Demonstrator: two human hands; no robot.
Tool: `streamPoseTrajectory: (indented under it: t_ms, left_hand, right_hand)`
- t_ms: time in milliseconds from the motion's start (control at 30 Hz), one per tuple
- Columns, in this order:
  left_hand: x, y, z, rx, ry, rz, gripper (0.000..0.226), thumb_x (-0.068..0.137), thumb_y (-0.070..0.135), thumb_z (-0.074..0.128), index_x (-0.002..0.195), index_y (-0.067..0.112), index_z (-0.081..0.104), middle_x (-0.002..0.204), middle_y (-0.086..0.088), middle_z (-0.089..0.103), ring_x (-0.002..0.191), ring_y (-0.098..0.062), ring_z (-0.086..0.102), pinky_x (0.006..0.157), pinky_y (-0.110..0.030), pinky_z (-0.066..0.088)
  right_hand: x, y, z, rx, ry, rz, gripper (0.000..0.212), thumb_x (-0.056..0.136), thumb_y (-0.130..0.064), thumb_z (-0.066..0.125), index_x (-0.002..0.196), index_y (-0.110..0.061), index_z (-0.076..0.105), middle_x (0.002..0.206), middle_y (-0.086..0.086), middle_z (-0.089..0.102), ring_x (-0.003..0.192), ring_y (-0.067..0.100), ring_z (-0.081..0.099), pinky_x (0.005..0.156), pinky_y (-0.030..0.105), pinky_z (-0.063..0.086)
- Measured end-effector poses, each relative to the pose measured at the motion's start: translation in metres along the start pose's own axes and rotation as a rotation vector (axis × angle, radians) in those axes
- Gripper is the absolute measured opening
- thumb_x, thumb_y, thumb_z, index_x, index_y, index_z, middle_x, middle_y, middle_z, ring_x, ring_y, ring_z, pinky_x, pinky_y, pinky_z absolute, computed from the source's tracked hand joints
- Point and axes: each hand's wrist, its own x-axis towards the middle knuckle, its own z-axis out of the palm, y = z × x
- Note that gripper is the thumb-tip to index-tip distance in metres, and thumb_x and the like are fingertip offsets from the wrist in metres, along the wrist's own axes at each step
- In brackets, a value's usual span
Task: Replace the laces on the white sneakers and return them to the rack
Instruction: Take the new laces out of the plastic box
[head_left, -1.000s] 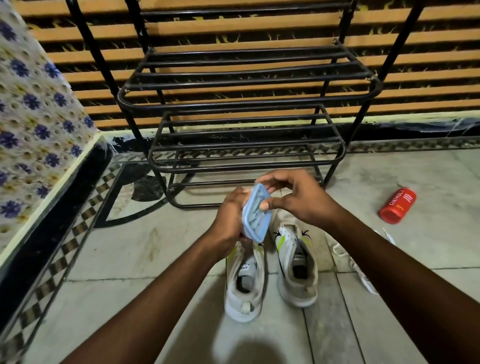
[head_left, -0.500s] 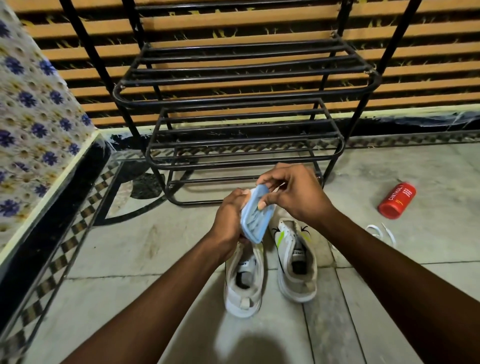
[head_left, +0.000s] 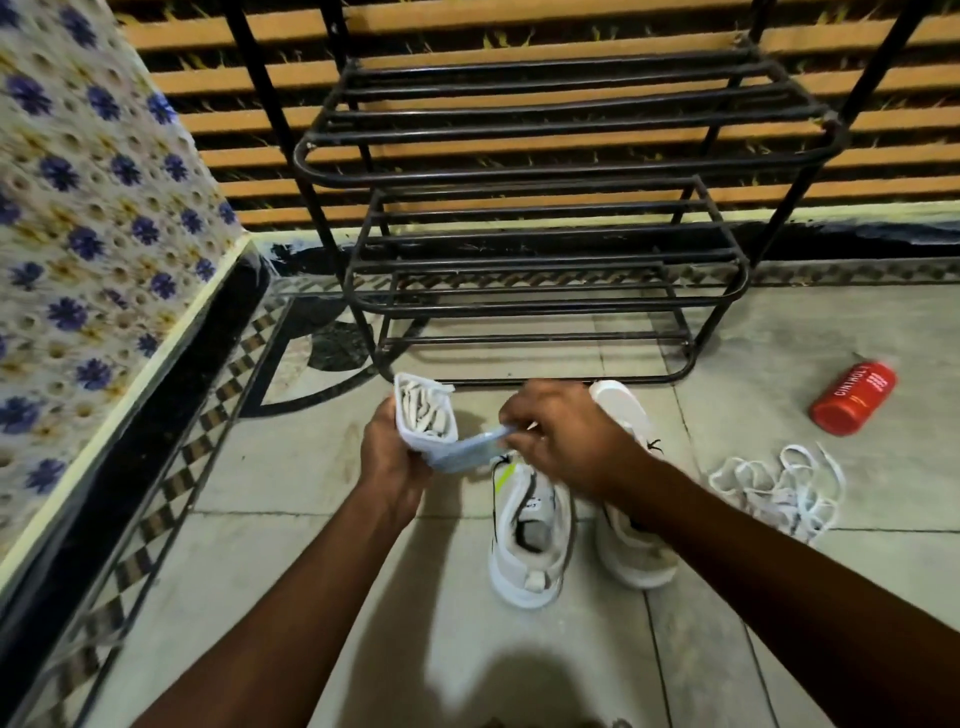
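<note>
Head view: the white sneakers (head_left: 530, 545) stand side by side on the floor (head_left: 311, 467) just below the hands, toes toward the rack (head_left: 519, 306), their eyelets bare as far as can be seen; the one on the right is partly hidden under the right forearm. The left hand (head_left: 389, 462) grips a small lace pack (head_left: 426, 415) upright, with folded white laces showing in its open top. The right hand (head_left: 566, 441) pinches the pack's blue flap (head_left: 467, 452), folded down toward the sneakers. By my reading the task is at an early middle stage: the old laces are out, and the new ones are unpacked only as far as an open flap. Threading both shoes and setting them on the rack are left to do. A tangle of loose laces (head_left: 779, 488) lies on the floor to the right of the right forearm, and a red bottle (head_left: 852, 397) lies on its side beyond it, farther right. The rack stands just ahead of the hands with nothing visible on its shelves, so nothing appears to block the return. A flowered cloth (head_left: 93, 208) hangs well to the left of the left hand.
</note>
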Motion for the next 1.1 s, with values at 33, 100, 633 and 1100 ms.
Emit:
streamPoseTrajectory:
  t_ms: [33, 100, 633, 1100]
  left_hand:
    - [0.002, 0.004, -0.011, 0.026, 0.019, 0.017, 0.032, 0.104, 0.031, 0.042, 0.087, 0.018, 0.066, 0.078, -0.001, 0.065, 0.065, -0.016, 0.061, 0.065, -0.031, 0.048]
    - [0.004, 0.015, -0.033, 0.095, 0.071, 0.028, 0.032, 0.102, 0.034, 0.041, 0.084, 0.022, 0.065, 0.076, 0.001, 0.063, 0.057, -0.017, 0.059, 0.049, -0.024, 0.04]
    - [0.011, 0.024, -0.101, 0.127, 0.211, -0.01, 0.038, 0.103, 0.046, 0.038, 0.097, 0.025, 0.069, 0.083, 0.002, 0.07, 0.066, -0.017, 0.062, 0.043, -0.021, 0.043]
    - [0.013, 0.013, -0.099, 0.17, 0.066, -0.018, 0.036, 0.107, 0.042, 0.039, 0.115, 0.017, 0.063, 0.096, -0.009, 0.071, 0.068, -0.023, 0.064, 0.044, -0.024, 0.043]
  right_hand:
    - [0.0, -0.003, 0.01, -0.035, -0.047, -0.023, 0.008, 0.079, -0.017, 0.071, 0.083, -0.011, 0.071, 0.079, 0.007, 0.064, 0.072, 0.024, 0.06, 0.068, 0.032, 0.043]
    - [0.001, -0.01, 0.033, -0.09, -0.175, -0.019, 0.01, 0.083, -0.02, 0.067, 0.086, -0.011, 0.069, 0.083, 0.009, 0.062, 0.076, 0.029, 0.062, 0.068, 0.036, 0.046]
    - [0.003, -0.065, 0.134, -0.615, -0.669, -0.246, 0.031, 0.063, -0.003, 0.081, 0.088, -0.018, 0.071, 0.091, 0.009, 0.064, 0.076, 0.031, 0.066, 0.053, 0.034, 0.046]
    - [0.002, -0.06, 0.135, -0.391, -0.468, 0.026, 0.038, 0.089, -0.007, 0.057, 0.127, -0.014, 0.054, 0.121, 0.012, 0.052, 0.108, 0.035, 0.057, 0.079, 0.044, 0.053]
